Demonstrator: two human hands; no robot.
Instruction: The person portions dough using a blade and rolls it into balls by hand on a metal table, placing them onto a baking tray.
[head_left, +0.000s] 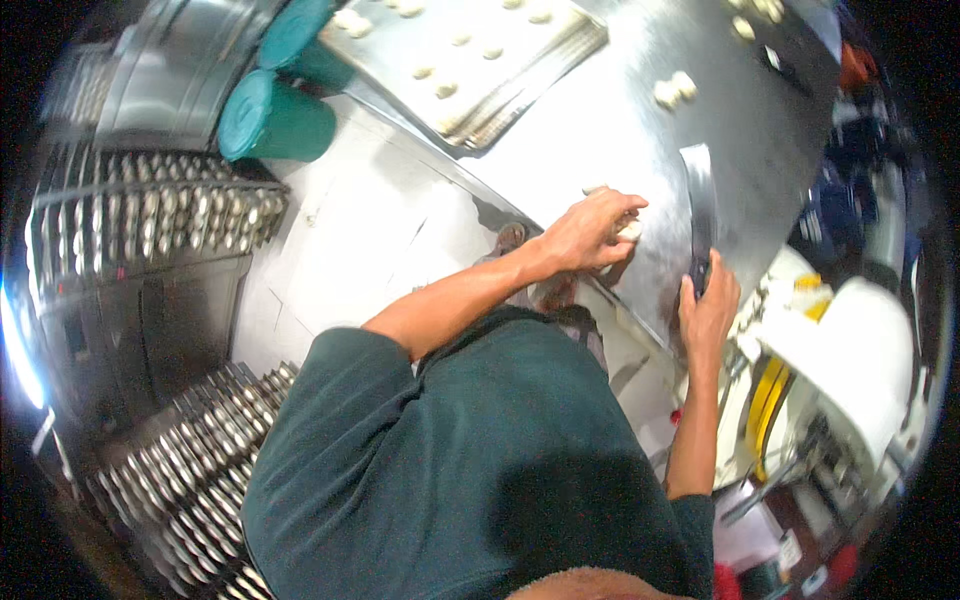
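Observation:
My left hand (pixel 597 232) is closed over a small pale dough piece (pixel 629 231), just above the near edge of the metal table (pixel 640 130). Part of that piece is hidden under the fingers. In my right hand (pixel 712 302) is a knife (pixel 703 205) with a dark handle and a long, broad blade. Its blade points away from me over the tabletop, to the right of the dough and apart from it. A small cluster of dough pieces (pixel 675 90) lies farther off on the table.
Stacked baking trays (pixel 520 100) bearing dough pieces sit at the table's left side. Teal lidded bins (pixel 262 115) stand on the floor beyond. Racks of stacked trays (pixel 190 450) line the left. A white machine (pixel 850 360) with yellow parts stands close to my right forearm.

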